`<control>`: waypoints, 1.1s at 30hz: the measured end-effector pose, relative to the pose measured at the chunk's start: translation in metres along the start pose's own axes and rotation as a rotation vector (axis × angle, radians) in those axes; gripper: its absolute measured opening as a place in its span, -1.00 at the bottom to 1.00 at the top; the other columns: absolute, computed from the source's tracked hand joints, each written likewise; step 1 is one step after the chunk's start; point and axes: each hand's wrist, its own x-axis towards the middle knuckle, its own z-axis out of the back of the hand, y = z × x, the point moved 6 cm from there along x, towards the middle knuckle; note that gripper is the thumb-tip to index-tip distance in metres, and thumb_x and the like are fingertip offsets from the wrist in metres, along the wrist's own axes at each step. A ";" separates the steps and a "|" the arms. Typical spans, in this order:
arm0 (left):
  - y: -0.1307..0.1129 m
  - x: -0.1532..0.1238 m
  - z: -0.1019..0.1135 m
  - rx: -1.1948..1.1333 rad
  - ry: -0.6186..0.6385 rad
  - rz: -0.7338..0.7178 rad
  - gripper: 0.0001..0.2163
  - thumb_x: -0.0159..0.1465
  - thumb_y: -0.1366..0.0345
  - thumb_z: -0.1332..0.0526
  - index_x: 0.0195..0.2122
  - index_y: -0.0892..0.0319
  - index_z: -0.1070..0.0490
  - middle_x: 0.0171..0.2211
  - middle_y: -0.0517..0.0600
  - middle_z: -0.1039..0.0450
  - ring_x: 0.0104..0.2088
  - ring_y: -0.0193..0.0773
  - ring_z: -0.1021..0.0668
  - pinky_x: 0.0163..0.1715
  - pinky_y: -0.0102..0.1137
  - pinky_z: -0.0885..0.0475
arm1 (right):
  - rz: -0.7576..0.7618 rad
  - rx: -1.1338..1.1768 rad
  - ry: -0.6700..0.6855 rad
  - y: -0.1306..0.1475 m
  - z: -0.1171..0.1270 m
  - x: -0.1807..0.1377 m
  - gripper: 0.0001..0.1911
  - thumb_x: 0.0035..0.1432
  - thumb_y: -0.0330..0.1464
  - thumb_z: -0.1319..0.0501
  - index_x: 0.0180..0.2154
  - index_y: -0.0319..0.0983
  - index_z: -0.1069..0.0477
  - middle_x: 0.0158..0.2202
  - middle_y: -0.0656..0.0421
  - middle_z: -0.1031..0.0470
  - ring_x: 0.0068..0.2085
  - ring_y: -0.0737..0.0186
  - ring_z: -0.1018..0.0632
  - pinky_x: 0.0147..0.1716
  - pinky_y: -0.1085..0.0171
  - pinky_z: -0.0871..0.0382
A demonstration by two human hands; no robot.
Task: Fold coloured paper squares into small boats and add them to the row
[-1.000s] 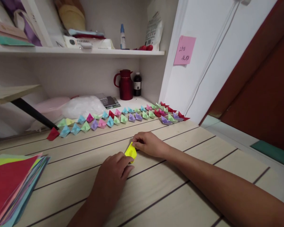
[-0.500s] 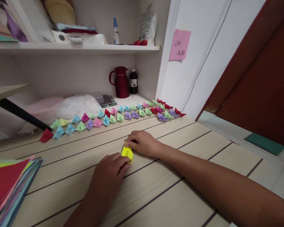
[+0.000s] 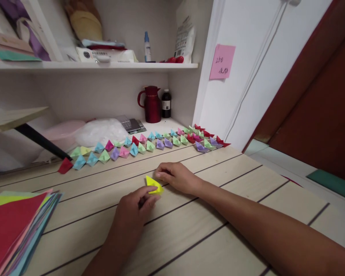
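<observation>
A small yellow paper boat (image 3: pixel 154 186) with a pointed peak rests low over the wooden table (image 3: pixel 207 214). Thumb and fingers of my left hand (image 3: pixel 136 205) pinch its near side. My right hand (image 3: pixel 175 176) lies on the table just right of the boat, apart from it, with its fingers curled in and nothing visible in them. Beyond both hands, folded paper boats (image 3: pixel 133 149) in red, blue, green, purple and pink stand in rows along the table's back edge.
At the left lies a stack of coloured paper (image 3: pixel 17 226). Behind the boats are a plastic bag (image 3: pixel 102 130), a red jug (image 3: pixel 152 105) and a dark bottle (image 3: pixel 166 103), below a loaded shelf (image 3: pixel 117 66). A pink note (image 3: pixel 222 61) sticks to the wall.
My right hand has let go of the yellow boat and moved slightly right. The boat has turned and stands more opened in my left hand. The view has shifted a little.
</observation>
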 end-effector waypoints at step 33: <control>0.007 0.003 0.009 0.150 -0.176 -0.226 -0.75 0.14 0.51 -0.08 -0.20 0.09 -0.34 -0.11 0.01 -0.38 -0.02 -0.13 -0.42 0.00 -0.10 -0.31 | 0.177 0.008 0.179 0.002 0.007 -0.014 -0.76 0.02 -0.49 -0.28 -0.21 -0.20 -0.41 -0.32 0.23 -0.45 -0.35 0.34 -0.45 -0.35 0.37 -0.31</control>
